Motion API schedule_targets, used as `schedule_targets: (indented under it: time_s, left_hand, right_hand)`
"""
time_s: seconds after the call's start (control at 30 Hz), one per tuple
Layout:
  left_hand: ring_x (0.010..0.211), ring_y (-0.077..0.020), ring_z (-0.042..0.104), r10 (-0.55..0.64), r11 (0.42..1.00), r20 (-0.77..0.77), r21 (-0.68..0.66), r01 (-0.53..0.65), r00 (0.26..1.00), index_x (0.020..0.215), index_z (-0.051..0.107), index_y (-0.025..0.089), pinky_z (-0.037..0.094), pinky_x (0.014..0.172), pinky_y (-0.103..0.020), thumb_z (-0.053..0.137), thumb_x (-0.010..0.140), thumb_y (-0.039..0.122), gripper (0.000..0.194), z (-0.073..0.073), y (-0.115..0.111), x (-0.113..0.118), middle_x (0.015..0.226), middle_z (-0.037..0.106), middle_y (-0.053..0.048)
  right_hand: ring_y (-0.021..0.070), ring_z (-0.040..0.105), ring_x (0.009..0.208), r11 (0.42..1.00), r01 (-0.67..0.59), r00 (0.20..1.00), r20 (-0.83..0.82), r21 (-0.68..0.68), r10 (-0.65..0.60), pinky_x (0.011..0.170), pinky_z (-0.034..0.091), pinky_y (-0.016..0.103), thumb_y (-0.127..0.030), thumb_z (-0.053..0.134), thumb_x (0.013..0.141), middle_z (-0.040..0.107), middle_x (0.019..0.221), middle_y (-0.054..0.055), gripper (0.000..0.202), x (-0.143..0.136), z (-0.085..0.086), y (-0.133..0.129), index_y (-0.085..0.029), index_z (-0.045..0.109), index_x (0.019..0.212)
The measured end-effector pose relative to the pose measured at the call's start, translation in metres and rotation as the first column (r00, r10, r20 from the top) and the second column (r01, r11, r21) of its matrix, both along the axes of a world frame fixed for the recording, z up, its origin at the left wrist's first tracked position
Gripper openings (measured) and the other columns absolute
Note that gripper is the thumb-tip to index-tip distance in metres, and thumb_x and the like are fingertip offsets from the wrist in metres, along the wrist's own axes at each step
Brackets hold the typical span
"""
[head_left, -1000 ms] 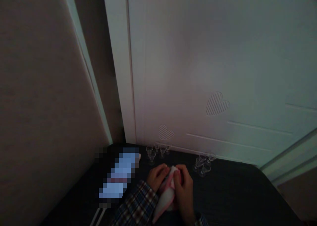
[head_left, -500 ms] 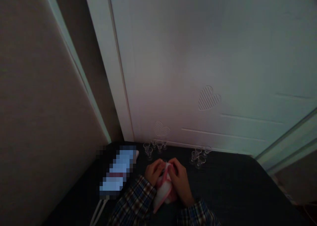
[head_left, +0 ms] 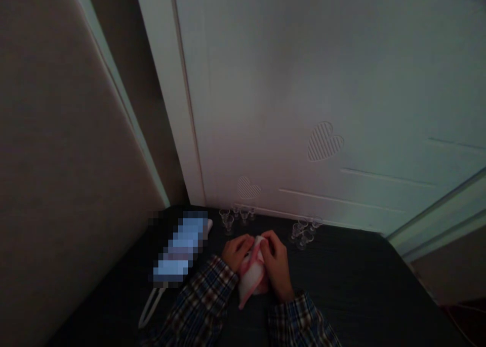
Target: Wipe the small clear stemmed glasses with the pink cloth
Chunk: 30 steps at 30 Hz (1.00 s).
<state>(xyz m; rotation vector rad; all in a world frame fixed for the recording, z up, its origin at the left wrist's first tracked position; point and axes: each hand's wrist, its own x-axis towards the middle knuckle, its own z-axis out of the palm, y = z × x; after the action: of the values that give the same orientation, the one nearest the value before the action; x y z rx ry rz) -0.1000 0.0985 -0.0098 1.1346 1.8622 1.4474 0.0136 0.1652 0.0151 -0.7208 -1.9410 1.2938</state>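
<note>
A pink and white cloth is bunched between my two hands, low in the middle of the view. My left hand grips its left side with the fingers curled. On the other side, my right hand pinches the cloth near its top. Whether anything is wrapped inside the cloth is hidden. Just beyond my left hand stands a group of small clear stemmed glasses. Another group of such glasses stands past my right hand, to the right.
A phone with a lit, blurred-out screen lies at the left, with a white cable or strap at its near end. The dark tabletop meets a white panel with embossed hearts at the back. A wall rises at left.
The view has tilted slightly down, so the table items sit higher in the picture. Both hands keep hold of the cloth, whose top end now shows a little more between the fingers.
</note>
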Motion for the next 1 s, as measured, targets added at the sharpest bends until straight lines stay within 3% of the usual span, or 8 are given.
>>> schedule_targets:
  time_s: [0.3, 0.63, 1.0]
  left_hand:
    - [0.057, -0.0113, 0.042, 0.004, 1.000, -0.009, -0.030, -0.005, 1.000, 0.059, 0.050, 0.014, 0.031, 0.055, -0.023, 0.035, 0.080, 0.047, 0.043, -0.0002, -0.0012, 0.0003, 0.057, 0.046, 0.000]
    - [0.060, -0.0111, 0.043, 0.006, 1.000, 0.039, -0.003, -0.006, 0.999, 0.062, 0.049, 0.014, 0.034, 0.057, -0.021, 0.037, 0.079, 0.048, 0.040, -0.0048, 0.0009, 0.0010, 0.060, 0.046, 0.001]
    - [0.069, -0.0129, 0.052, -0.047, 0.999, 0.076, 0.005, 0.047, 0.996, 0.077, 0.055, 0.015, 0.038, 0.063, -0.021, 0.045, 0.076, 0.043, 0.030, -0.0042, 0.0024, 0.0008, 0.073, 0.058, -0.001]
  right_hand:
    - [0.0087, 0.046, 0.060, 0.999, -0.032, 0.999, 0.035, -0.006, 0.033, 0.056, 0.032, 0.019, -0.027, 0.037, 0.080, 0.052, 0.065, -0.003, 0.019, -0.0006, -0.0036, 0.0009, -0.016, 0.051, 0.075]
    - [0.0089, 0.046, 0.058, 0.996, 0.048, 0.998, 0.041, 0.071, -0.051, 0.054, 0.033, 0.019, -0.026, 0.037, 0.078, 0.052, 0.063, -0.003, 0.020, -0.0006, -0.0038, -0.0009, -0.016, 0.055, 0.075]
    - [0.0096, 0.047, 0.065, 0.988, 0.059, 0.994, 0.081, 0.145, -0.072, 0.060, 0.034, 0.020, -0.024, 0.035, 0.079, 0.053, 0.068, -0.002, 0.020, 0.0009, -0.0053, 0.0016, -0.017, 0.054, 0.077]
